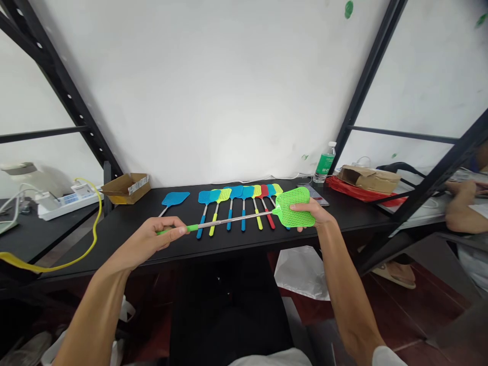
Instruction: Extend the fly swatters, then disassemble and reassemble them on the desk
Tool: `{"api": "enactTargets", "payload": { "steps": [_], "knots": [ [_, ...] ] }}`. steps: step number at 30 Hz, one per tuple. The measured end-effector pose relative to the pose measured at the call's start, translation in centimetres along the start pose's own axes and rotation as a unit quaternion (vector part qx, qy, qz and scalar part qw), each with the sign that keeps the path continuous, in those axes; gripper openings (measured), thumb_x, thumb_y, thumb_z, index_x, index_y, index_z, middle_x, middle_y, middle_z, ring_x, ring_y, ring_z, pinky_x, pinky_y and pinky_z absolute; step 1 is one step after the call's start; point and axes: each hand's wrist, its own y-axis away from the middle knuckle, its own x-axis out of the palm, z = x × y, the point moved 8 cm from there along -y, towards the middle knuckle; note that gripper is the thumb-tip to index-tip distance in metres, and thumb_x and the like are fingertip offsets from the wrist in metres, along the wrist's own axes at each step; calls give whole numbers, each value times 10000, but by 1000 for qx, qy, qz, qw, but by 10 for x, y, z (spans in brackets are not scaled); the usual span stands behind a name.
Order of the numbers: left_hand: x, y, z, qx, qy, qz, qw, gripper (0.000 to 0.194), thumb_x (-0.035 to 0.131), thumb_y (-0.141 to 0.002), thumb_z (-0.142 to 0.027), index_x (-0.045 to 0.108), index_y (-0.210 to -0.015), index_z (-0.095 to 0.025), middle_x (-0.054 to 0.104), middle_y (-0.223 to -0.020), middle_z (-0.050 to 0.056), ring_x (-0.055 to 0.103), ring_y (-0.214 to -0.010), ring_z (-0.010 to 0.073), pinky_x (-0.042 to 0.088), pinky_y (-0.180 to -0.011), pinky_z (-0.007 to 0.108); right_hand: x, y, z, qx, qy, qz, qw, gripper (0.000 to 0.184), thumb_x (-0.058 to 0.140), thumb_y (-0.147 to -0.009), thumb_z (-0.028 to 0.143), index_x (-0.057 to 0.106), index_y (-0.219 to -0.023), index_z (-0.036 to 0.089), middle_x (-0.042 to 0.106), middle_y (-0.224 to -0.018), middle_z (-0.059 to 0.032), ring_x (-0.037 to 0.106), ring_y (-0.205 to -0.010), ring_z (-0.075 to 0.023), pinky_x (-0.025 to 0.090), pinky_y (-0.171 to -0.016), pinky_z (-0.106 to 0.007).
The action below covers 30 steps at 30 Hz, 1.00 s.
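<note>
- The left hand (162, 239), nearest the camera, is clenched around the green handle end (192, 228); the right hand (316, 212) is closed on the green mesh head (293, 213).
- A green plastic fly swatter with a steel shaft (232, 220) is held by both hands above a long black bench top (114, 236).
- Seven plastic fly swatters with coloured handles (243, 216) are counted by handle in an overlapping row: four blue, two yellow, one red.
- One blue plastic fly swatter (175, 199) is laid apart on the left.
- One brown cardboard box (125, 189) is placed at the bench's far left.

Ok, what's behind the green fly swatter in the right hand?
Behind the green fly swatter, yellow, red and blue swatters lie on the black table; the parts it covers can't be seen.
</note>
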Motion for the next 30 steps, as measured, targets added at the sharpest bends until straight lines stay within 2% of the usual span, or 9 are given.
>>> {"api": "enactTargets", "payload": {
  "steps": [6,12,14,17,21,24,28,30],
  "knots": [
    [0,3,-7,5,5,1,1000,328,625,-839,-512,669,-777,-194,264,-577,-42,203,-508,98,133,-464,259,6,2,7,-21,-23,7,999,385,785,-699,293,702,-1024,106,741,-713,-98,691,-502,-249,542,-306,-275],
    [-5,7,-11,14,-29,-5,999,298,611,-861,-488,688,-811,-205,289,-575,-39,203,-507,98,137,-457,258,10,4,8,1,-10,10,1000,411,786,-712,290,701,-1073,112,748,-751,-108,712,-558,-262,565,-335,-278],
    [3,5,-18,28,-53,-3,998,286,606,-870,-479,694,-829,-210,341,-588,-33,238,-518,102,172,-465,251,20,1,6,5,-12,20,1000,418,791,-710,290,701,-1078,115,751,-771,-110,716,-574,-261,569,-339,-279],
    [28,0,-34,72,-78,16,994,281,596,-881,-477,697,-861,-216,471,-674,-9,350,-591,121,269,-524,243,46,-6,0,20,-18,56,998,425,808,-692,295,701,-1066,126,755,-831,-116,731,-635,-275,565,-336,-273],
    [48,-7,-44,90,-75,17,993,321,557,-902,-500,681,-873,-205,471,-686,-7,349,-607,127,269,-543,252,73,-14,-6,22,-26,89,995,414,800,-706,318,697,-1060,131,752,-859,-110,721,-598,-251,558,-332,-270],
    [50,-8,-42,82,-62,22,994,334,556,-901,-509,674,-883,-197,455,-672,-10,325,-583,121,238,-525,258,76,-15,-6,15,-25,97,995,414,786,-720,333,689,-1065,126,749,-833,-104,708,-548,-237,535,-311,-255],
    [54,-9,-40,74,-42,29,996,334,543,-908,-507,654,-873,-194,364,-617,-36,264,-549,110,204,-499,251,69,-14,-5,15,-30,92,995,442,787,-701,349,679,-1051,101,731,-711,-87,680,-468,-226,508,-287,-237],
    [57,-10,-41,78,-43,24,996,342,539,-908,-509,647,-853,-190,359,-620,-39,265,-552,106,212,-497,241,66,-14,-6,24,-34,88,995,463,789,-695,342,667,-1067,95,737,-735,-95,685,-483,-227,518,-295,-238]
  ]
}}
